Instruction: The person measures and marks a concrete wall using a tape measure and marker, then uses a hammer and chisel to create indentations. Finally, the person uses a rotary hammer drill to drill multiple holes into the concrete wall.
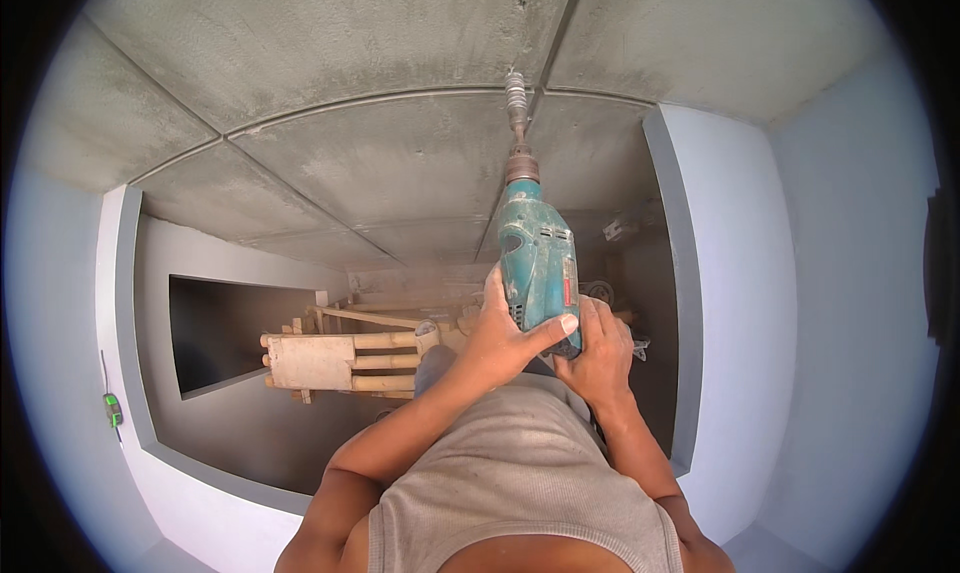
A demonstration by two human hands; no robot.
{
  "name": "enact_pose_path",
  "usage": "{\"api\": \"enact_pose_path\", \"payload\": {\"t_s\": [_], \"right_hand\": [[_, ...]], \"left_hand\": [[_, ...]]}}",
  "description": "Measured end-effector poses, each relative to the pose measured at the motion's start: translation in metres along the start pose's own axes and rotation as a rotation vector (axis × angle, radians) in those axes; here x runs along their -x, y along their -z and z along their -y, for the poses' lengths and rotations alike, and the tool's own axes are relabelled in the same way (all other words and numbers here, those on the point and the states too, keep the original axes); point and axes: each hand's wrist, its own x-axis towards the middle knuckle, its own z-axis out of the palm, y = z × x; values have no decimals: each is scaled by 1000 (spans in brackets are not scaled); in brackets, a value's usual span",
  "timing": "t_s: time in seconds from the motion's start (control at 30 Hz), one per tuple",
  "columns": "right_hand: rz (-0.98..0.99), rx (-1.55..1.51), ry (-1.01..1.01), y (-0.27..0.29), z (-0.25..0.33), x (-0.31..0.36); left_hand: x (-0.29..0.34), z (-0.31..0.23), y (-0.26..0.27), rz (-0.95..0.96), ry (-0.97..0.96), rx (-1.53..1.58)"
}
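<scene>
A teal power drill point(538, 243), smeared with pale dust, points away from me in the middle of the view. From its metal chuck point(521, 163) runs a bit with a whitish, ribbed coil-like end point(516, 93). The coil's tip appears to meet the grey panelled surface point(400, 43) close to a panel joint. My left hand point(508, 338) is wrapped round the near left side of the drill's body, thumb lying across its back end. At the right rear, my right hand point(600, 348) grips the drill; the handle is mostly hidden by the hands.
A bamboo-pole platform point(385, 361) with a board point(312, 361) on it lies below left, by one of my legs. Pale wall edges frame the left and the right point(735, 283). A dark rectangular opening point(240, 333) is at left. A green-and-black tool point(112, 409) lies on the left ledge.
</scene>
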Motion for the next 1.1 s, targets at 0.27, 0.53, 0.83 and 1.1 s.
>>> {"api": "enact_pose_path", "payload": {"t_s": [0.27, 0.53, 0.83, 1.1], "right_hand": [[16, 36, 95, 1, -5, 4], [-74, 19, 89, -26, -26, 7], [-73, 24, 23, -17, -21, 5], [-85, 36, 16, -19, -22, 4]], "left_hand": [[-6, 25, -6, -244, -100, -111], [-9, 22, -16, -250, 15, -346], [-15, 7, -16, -282, -25, -635], [-16, 9, -16, -278, -83, -562]]}}
